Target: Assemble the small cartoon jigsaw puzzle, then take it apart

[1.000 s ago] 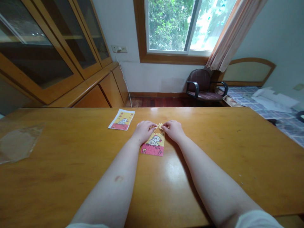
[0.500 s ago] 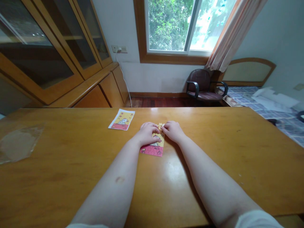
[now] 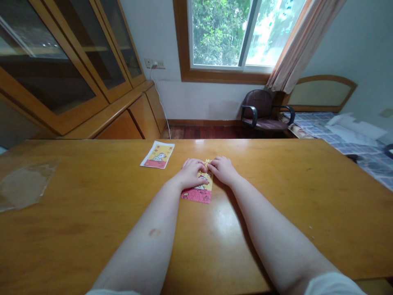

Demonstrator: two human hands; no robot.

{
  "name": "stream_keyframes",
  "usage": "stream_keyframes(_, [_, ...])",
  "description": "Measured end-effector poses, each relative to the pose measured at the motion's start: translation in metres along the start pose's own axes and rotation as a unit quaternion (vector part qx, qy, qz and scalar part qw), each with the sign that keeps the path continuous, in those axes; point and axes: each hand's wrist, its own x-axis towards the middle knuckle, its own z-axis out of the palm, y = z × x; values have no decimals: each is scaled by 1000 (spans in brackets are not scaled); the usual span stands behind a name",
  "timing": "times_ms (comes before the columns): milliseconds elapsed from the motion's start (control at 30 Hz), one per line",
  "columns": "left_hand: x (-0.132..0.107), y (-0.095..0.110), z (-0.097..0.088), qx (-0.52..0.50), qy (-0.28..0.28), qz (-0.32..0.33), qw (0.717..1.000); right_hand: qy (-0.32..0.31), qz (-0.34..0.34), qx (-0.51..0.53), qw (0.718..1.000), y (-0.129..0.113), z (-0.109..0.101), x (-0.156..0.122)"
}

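Observation:
A small jigsaw puzzle (image 3: 200, 189) with a cartoon animal on yellow above a pink band lies on the wooden table (image 3: 92, 213). My left hand (image 3: 190, 172) rests on its upper left part, fingers curled and pressing down. My right hand (image 3: 223, 169) sits at its upper right corner, fingertips pinched on loose yellow puzzle pieces (image 3: 208, 162) at the top edge. The puzzle's upper half is hidden by both hands.
A printed picture card (image 3: 157, 155) with the same cartoon lies to the left. A clear plastic bag (image 3: 24, 184) lies at the far left. Beyond the table stand a wooden cabinet (image 3: 76, 73), an office chair (image 3: 262, 110) and a bed (image 3: 344, 135).
My left hand slid down and right onto the puzzle's upper part, covering more of the picture. The right hand stayed at the top right corner.

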Motion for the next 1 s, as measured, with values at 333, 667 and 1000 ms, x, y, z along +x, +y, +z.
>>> stream_keyframes(333, [0,8,-8,-11,-7,-11,1000,-21,-18,2,1000,-2,-1,0])
stream_keyframes(667, [-1,2,-5,-116,25,-24,993,-25,-52,55,997,1,-1,-1])
stream_keyframes(1000, [0,4,-7,-115,53,-48,991,-4,-61,180,982,0,5,-2])
